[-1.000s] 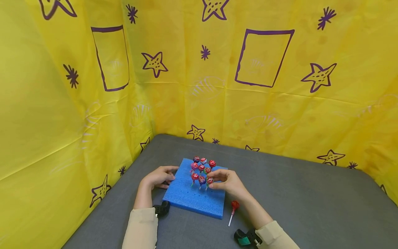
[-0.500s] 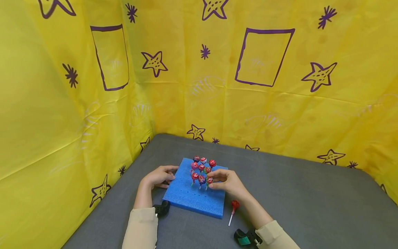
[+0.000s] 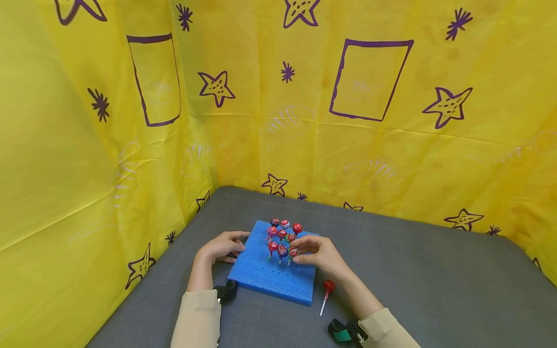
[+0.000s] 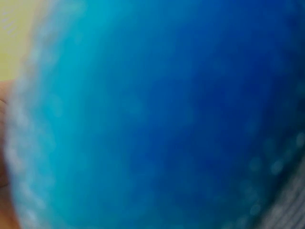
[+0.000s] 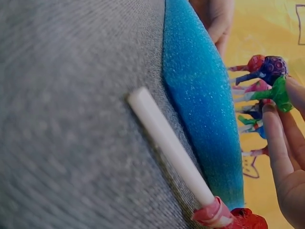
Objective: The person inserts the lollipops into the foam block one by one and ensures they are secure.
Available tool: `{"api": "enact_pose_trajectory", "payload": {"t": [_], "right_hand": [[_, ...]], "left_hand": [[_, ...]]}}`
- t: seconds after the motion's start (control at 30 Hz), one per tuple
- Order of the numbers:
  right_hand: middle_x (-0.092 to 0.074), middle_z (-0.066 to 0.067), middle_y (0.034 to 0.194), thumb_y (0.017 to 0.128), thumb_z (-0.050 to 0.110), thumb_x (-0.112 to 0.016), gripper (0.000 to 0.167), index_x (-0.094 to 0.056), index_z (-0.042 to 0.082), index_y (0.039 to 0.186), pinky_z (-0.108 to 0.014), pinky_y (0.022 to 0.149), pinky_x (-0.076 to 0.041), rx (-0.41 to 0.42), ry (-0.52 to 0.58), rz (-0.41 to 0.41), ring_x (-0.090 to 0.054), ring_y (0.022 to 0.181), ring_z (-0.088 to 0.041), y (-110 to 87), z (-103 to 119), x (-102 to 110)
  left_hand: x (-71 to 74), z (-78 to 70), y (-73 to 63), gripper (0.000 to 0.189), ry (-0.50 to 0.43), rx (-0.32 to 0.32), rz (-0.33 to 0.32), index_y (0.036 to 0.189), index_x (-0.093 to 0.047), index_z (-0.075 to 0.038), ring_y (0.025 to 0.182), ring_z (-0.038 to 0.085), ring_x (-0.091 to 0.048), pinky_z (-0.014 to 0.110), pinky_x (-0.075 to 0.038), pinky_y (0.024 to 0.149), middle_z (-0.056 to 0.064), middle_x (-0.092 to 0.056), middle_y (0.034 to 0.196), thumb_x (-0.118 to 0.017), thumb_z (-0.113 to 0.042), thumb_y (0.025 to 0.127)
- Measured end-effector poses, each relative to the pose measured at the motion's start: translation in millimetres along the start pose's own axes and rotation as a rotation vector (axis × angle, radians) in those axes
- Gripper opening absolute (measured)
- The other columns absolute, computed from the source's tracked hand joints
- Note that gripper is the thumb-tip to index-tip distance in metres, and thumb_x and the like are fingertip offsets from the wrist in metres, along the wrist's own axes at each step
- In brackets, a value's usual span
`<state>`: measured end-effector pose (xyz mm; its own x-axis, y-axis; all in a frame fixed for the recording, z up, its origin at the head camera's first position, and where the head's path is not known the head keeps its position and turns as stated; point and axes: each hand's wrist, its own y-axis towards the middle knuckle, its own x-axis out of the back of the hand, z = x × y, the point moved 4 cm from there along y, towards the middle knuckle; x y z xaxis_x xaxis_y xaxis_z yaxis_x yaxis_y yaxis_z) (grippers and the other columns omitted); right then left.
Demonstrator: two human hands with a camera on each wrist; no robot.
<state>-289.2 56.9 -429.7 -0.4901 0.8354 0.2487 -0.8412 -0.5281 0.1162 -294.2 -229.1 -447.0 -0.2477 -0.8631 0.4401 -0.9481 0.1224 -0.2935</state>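
A blue foam board lies on the table with several wrapped lollipops standing upright in rows. My right hand pinches the head of the green-and-red lollipop at the right of the nearest row; its green wrapper shows between thumb and fingers in the right wrist view. This lollipop's stick is in the foam. At the board's left edge my left hand rests with relaxed fingers against the side. Foam fills most of the left wrist view, blurred, hiding most of that hand.
One red lollipop lies on the grey table right of the board, its white stick towards the near side. Small holes dot the board's near part. Yellow patterned cloth walls off the back and left.
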Motion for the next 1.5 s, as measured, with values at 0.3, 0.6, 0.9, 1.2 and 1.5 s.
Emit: {"api": "enact_pose_trajectory", "payload": {"t": [0.3,0.6,0.9,1.2,1.5], "right_hand": [[-0.067,-0.022,0.123,0.084,0.014,-0.077,0.038,-0.068,0.002,0.119,-0.025,0.083,-0.059,-0.002,-0.033,-0.008,-0.070,0.102,-0.021,-1.6,0,5],[-0.068,-0.027,0.119,0.084,0.011,-0.076,0.040,-0.065,-0.004,0.120,-0.025,0.082,-0.059,0.009,-0.029,-0.009,-0.071,0.101,-0.025,-4.3,-2,13],[-0.067,-0.029,0.118,0.086,0.011,-0.074,0.043,-0.062,-0.009,0.123,-0.025,0.083,-0.059,0.012,-0.054,0.004,-0.072,0.104,-0.029,-8.9,-6,24],[-0.068,-0.029,0.119,0.087,0.008,-0.073,0.042,-0.062,-0.008,0.123,-0.024,0.083,-0.059,-0.017,-0.075,0.026,-0.072,0.103,-0.028,-16.2,-12,38],[-0.067,-0.029,0.120,0.087,0.010,-0.073,0.042,-0.062,-0.009,0.123,-0.026,0.083,-0.059,-0.058,-0.115,0.115,-0.071,0.104,-0.032,-24.8,-15,56]], "left_hand": [[-0.1,0.5,0.2,0.051,0.002,-0.002,0.001,0.145,-0.049,-0.010,0.079,0.017,-0.056,0.029,-0.056,0.066,0.006,-0.058,0.092,-0.058,-0.010,0.094],[0.2,-0.1,0.0,0.051,0.001,-0.002,-0.001,0.145,-0.049,-0.011,0.079,0.018,-0.057,0.030,-0.056,0.067,0.007,-0.059,0.093,-0.057,-0.010,0.094],[0.1,0.1,0.0,0.051,0.000,0.000,-0.005,0.144,-0.050,-0.011,0.079,0.018,-0.057,0.029,-0.056,0.067,0.007,-0.059,0.093,-0.057,-0.010,0.094],[-0.4,-0.2,-0.7,0.051,0.008,0.000,-0.007,0.145,-0.050,-0.010,0.080,0.018,-0.057,0.030,-0.057,0.068,0.007,-0.059,0.093,-0.057,-0.010,0.094],[-0.4,0.2,-1.4,0.051,0.005,-0.008,0.008,0.145,-0.050,-0.010,0.079,0.018,-0.057,0.029,-0.057,0.067,0.007,-0.059,0.092,-0.057,-0.010,0.094]]}}
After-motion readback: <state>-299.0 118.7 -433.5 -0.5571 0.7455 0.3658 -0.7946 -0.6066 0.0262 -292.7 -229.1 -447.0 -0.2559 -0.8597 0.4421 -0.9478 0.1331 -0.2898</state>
